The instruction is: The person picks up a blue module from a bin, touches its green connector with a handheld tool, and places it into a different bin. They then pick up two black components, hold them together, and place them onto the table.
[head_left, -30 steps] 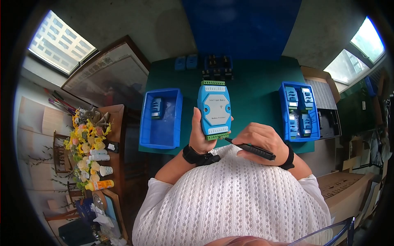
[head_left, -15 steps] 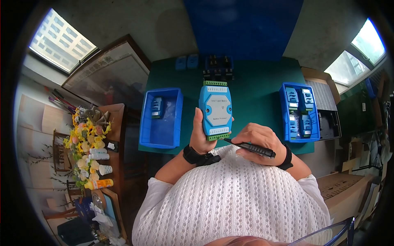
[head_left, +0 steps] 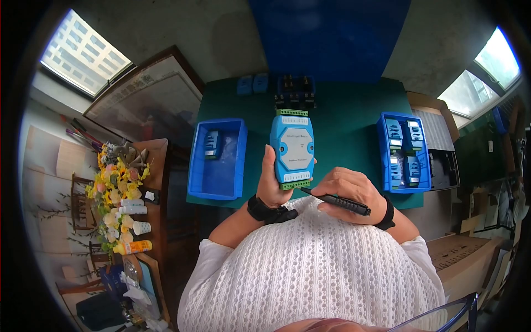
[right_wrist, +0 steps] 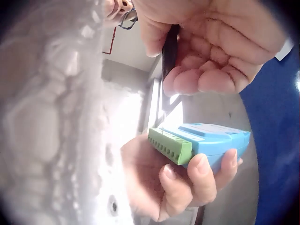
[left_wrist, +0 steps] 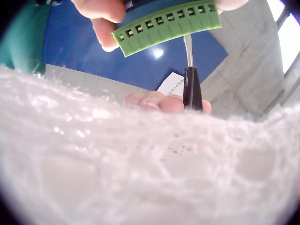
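My left hand [head_left: 271,185] grips a blue module [head_left: 293,148] with a grey label, held upright above the table's near side. Green screw terminal blocks run along its top and bottom ends; the lower terminal block [left_wrist: 171,29] shows a row of square openings in the left wrist view. Between the thumb and fingers of my right hand [head_left: 351,188] is a black-handled screwdriver [head_left: 344,204]. Its metal shaft [left_wrist: 189,50] reaches up to the lower block near one end. In the right wrist view, the tip meets the block's screw side [right_wrist: 161,129].
A blue bin [head_left: 216,191] on the left holds one module [head_left: 212,145]. Another blue bin [head_left: 406,187] on the right holds several. At the back stand two blue pieces [head_left: 253,84] and a rack of dark metal-tipped parts [head_left: 295,94]. An open cardboard box [head_left: 437,108] adjoins the right bin.
The module and left hand have shifted slightly right in the head view. The screwdriver's handle has turned a little in the right fingers, its tip staying at the lower terminal block.
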`<action>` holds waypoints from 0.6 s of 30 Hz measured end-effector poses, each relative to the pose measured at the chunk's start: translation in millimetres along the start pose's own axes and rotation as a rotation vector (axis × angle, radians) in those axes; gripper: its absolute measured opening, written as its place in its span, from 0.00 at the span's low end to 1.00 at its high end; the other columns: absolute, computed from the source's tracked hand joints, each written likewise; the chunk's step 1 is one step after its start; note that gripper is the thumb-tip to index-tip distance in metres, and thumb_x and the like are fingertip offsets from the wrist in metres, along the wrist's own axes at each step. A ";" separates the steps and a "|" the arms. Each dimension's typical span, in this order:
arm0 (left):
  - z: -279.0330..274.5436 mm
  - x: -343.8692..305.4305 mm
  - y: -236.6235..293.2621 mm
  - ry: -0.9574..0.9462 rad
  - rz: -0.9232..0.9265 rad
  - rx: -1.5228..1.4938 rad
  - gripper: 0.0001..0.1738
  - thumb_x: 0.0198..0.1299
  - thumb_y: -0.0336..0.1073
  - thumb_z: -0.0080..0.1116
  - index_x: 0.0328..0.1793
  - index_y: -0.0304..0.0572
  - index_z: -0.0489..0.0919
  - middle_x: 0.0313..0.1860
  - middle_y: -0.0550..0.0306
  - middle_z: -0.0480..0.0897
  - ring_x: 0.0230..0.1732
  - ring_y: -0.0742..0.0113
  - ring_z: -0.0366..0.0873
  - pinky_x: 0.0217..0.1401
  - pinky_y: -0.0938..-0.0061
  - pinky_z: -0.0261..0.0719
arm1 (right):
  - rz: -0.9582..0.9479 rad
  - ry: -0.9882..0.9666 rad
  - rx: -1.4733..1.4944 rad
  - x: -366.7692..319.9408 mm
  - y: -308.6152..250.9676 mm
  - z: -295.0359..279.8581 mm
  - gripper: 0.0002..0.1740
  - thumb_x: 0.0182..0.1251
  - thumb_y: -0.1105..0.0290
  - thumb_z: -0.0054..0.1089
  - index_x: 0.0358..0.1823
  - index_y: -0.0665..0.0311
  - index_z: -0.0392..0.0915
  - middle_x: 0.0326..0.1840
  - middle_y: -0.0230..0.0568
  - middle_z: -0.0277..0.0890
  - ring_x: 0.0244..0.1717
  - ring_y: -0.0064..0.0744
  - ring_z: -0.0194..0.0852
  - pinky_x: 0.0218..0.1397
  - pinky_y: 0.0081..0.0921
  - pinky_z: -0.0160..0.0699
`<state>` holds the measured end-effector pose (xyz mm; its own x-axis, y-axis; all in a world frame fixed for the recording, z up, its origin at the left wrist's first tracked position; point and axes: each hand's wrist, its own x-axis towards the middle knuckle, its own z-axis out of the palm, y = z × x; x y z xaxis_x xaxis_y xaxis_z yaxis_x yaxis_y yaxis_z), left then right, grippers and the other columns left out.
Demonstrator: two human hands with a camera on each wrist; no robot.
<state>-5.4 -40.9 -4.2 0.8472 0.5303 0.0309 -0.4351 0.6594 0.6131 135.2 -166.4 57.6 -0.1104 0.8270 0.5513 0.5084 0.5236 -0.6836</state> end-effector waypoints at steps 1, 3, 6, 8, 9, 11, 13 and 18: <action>0.1 0.0 -0.2 0.014 -0.003 0.003 0.40 0.61 0.68 0.34 0.62 0.40 0.65 0.51 0.51 0.75 0.49 0.61 0.78 0.42 0.69 0.83 | -0.001 -0.008 -0.004 1.3 -0.8 -0.9 0.14 0.48 0.72 0.68 0.38 0.64 0.76 0.27 0.40 0.74 0.30 0.37 0.74 0.32 0.29 0.73; -0.8 -0.2 -0.1 0.024 -0.012 0.003 0.40 0.61 0.68 0.34 0.62 0.40 0.65 0.51 0.51 0.75 0.48 0.61 0.78 0.41 0.69 0.83 | -0.012 -0.028 -0.015 3.3 -1.9 -2.2 0.15 0.48 0.72 0.68 0.38 0.64 0.76 0.28 0.40 0.73 0.30 0.37 0.74 0.32 0.29 0.73; -4.1 0.0 -1.3 0.014 -0.032 -0.006 0.40 0.61 0.68 0.34 0.63 0.40 0.65 0.51 0.51 0.75 0.48 0.61 0.78 0.41 0.69 0.83 | -0.034 -0.048 -0.035 3.7 -2.2 -2.6 0.15 0.47 0.73 0.68 0.38 0.63 0.76 0.30 0.41 0.74 0.31 0.37 0.74 0.33 0.29 0.74; -4.2 -0.4 -1.0 0.009 -0.043 -0.007 0.40 0.61 0.68 0.34 0.63 0.41 0.65 0.51 0.51 0.75 0.48 0.61 0.78 0.41 0.69 0.83 | -0.045 -0.041 -0.039 3.1 -1.0 -0.9 0.15 0.47 0.73 0.68 0.37 0.63 0.76 0.30 0.41 0.74 0.32 0.37 0.74 0.33 0.29 0.74; -4.3 -0.1 -0.9 0.005 -0.039 -0.005 0.40 0.61 0.68 0.34 0.63 0.41 0.65 0.51 0.51 0.75 0.47 0.61 0.78 0.41 0.69 0.83 | -0.044 -0.043 -0.044 2.9 -0.6 -0.6 0.15 0.47 0.73 0.69 0.37 0.63 0.76 0.30 0.41 0.74 0.32 0.37 0.74 0.33 0.29 0.74; -4.2 0.5 -0.9 -0.002 -0.032 -0.001 0.40 0.61 0.68 0.35 0.63 0.41 0.65 0.51 0.52 0.75 0.47 0.62 0.78 0.41 0.69 0.83 | -0.042 -0.045 -0.054 2.6 -0.1 -0.5 0.15 0.46 0.72 0.69 0.37 0.63 0.76 0.30 0.41 0.74 0.32 0.37 0.74 0.33 0.29 0.74; -3.5 0.3 -0.4 -0.004 -0.035 -0.002 0.39 0.61 0.68 0.35 0.63 0.41 0.64 0.51 0.52 0.75 0.47 0.62 0.78 0.42 0.69 0.82 | -0.063 -0.018 -0.051 2.8 -0.9 -0.8 0.15 0.46 0.72 0.69 0.36 0.63 0.76 0.30 0.41 0.74 0.32 0.38 0.75 0.33 0.29 0.74; 0.5 1.4 -1.9 0.067 -0.013 -0.002 0.43 0.60 0.71 0.31 0.62 0.38 0.64 0.48 0.45 0.77 0.45 0.58 0.80 0.37 0.68 0.85 | -0.070 -0.025 -0.059 2.5 -3.0 -2.8 0.15 0.46 0.73 0.69 0.36 0.64 0.77 0.30 0.41 0.76 0.33 0.38 0.75 0.35 0.29 0.75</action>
<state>-3.1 -41.7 -4.9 0.8305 0.5563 -0.0296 -0.4250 0.6671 0.6119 135.8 -166.5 62.4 -0.1688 0.7938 0.5843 0.5482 0.5682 -0.6137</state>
